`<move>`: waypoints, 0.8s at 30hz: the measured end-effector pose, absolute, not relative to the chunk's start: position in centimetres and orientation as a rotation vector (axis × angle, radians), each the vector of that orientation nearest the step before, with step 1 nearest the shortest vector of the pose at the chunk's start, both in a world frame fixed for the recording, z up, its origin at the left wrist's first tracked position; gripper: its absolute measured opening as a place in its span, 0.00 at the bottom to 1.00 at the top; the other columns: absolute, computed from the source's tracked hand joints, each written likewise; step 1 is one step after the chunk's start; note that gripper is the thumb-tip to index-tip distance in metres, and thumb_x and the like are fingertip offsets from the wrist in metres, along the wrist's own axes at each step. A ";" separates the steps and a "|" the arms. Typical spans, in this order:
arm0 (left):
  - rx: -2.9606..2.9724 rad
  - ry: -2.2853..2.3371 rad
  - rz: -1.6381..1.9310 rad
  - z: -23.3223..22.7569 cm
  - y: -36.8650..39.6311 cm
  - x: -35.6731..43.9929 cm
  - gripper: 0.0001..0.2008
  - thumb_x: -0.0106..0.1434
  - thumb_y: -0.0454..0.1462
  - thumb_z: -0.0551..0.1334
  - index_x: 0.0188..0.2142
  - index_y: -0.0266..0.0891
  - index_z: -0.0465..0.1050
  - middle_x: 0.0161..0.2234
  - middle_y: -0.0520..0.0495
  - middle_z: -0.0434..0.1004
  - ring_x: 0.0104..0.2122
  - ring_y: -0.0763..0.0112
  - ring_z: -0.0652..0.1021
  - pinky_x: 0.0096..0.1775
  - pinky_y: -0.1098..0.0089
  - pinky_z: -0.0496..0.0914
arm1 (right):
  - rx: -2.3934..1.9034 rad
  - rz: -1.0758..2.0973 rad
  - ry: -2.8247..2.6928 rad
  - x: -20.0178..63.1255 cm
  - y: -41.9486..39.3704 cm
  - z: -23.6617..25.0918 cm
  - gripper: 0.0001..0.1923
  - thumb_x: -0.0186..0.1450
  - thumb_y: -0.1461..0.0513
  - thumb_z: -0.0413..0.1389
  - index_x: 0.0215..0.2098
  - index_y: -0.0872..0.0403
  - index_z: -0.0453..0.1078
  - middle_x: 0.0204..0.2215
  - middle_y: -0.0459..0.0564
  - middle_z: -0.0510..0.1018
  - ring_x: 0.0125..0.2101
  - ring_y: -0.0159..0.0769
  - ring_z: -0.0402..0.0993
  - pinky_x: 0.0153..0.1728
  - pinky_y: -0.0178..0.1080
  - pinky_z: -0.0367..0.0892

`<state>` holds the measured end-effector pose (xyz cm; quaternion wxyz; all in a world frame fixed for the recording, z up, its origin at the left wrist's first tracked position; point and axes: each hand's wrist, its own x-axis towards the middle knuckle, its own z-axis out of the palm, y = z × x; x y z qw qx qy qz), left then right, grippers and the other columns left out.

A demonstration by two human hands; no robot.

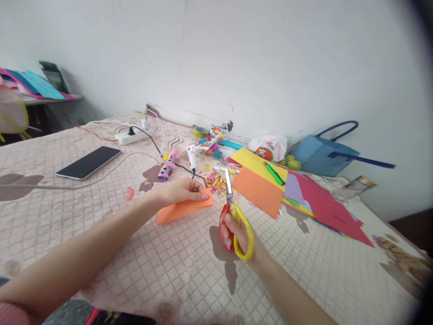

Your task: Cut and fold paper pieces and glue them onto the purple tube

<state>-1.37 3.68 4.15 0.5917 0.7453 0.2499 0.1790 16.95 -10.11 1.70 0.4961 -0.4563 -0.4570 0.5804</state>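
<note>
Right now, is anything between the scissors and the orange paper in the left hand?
Nothing visible. The scissors in the right hand point up just right of the orange paper, which the left hand holds; only bare bedspread lies between.

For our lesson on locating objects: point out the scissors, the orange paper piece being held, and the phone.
scissors (233, 216): head view, on the handles where they meet the blades.
orange paper piece (179, 211): head view, on its flat middle below the left hand.
phone (88, 162): head view, on the middle of its dark screen.
</note>
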 end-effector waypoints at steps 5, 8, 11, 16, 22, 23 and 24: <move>1.840 0.609 0.353 3.4 1.6 0.2 0.18 0.52 0.49 0.62 0.21 0.36 0.66 0.17 0.56 0.57 0.19 0.80 0.58 0.20 0.75 0.50 | -1.338 1.114 -1.132 17.1 -9.6 1.7 0.17 0.53 0.54 0.62 0.31 0.53 0.60 0.17 0.38 0.65 0.15 0.24 0.60 0.15 0.29 0.57; 1.810 0.579 0.349 2.9 0.8 0.8 0.18 0.51 0.50 0.62 0.22 0.36 0.67 0.17 0.56 0.59 0.19 0.80 0.58 0.21 0.76 0.50 | -1.345 1.086 -1.103 17.0 -9.4 1.4 0.15 0.54 0.56 0.61 0.31 0.53 0.60 0.18 0.37 0.65 0.14 0.24 0.60 0.15 0.30 0.57; 1.764 0.572 0.355 2.9 0.6 0.7 0.17 0.51 0.49 0.62 0.23 0.36 0.69 0.17 0.56 0.59 0.19 0.80 0.58 0.21 0.75 0.51 | -1.319 1.061 -1.050 17.5 -9.1 1.5 0.14 0.53 0.57 0.61 0.30 0.53 0.60 0.19 0.38 0.65 0.15 0.23 0.60 0.15 0.29 0.58; 1.744 0.692 0.387 3.4 2.0 0.9 0.16 0.51 0.47 0.62 0.21 0.36 0.67 0.17 0.56 0.58 0.18 0.80 0.57 0.21 0.75 0.50 | -1.250 1.013 -0.919 19.5 -7.9 1.9 0.13 0.53 0.60 0.61 0.30 0.52 0.60 0.15 0.35 0.62 0.13 0.22 0.57 0.14 0.28 0.55; 1.838 0.938 0.564 4.0 6.3 7.1 0.15 0.49 0.44 0.64 0.17 0.36 0.66 0.14 0.55 0.60 0.17 0.78 0.61 0.20 0.75 0.53 | -1.051 0.880 -0.801 21.9 -6.8 2.6 0.12 0.54 0.61 0.60 0.29 0.52 0.60 0.16 0.35 0.60 0.13 0.21 0.56 0.15 0.27 0.54; 1.844 0.939 0.582 4.4 6.9 8.7 0.14 0.49 0.44 0.63 0.18 0.36 0.67 0.15 0.55 0.61 0.17 0.77 0.62 0.20 0.74 0.54 | -1.035 0.859 -0.795 22.2 -6.8 2.7 0.12 0.53 0.62 0.61 0.29 0.52 0.60 0.17 0.35 0.61 0.13 0.21 0.56 0.15 0.28 0.55; 1.849 0.937 0.601 4.8 7.4 10.2 0.13 0.50 0.44 0.63 0.20 0.35 0.69 0.15 0.54 0.63 0.17 0.76 0.64 0.21 0.74 0.56 | -1.029 0.845 -0.795 22.4 -6.7 2.7 0.12 0.53 0.62 0.61 0.29 0.52 0.60 0.17 0.35 0.61 0.14 0.21 0.57 0.15 0.28 0.55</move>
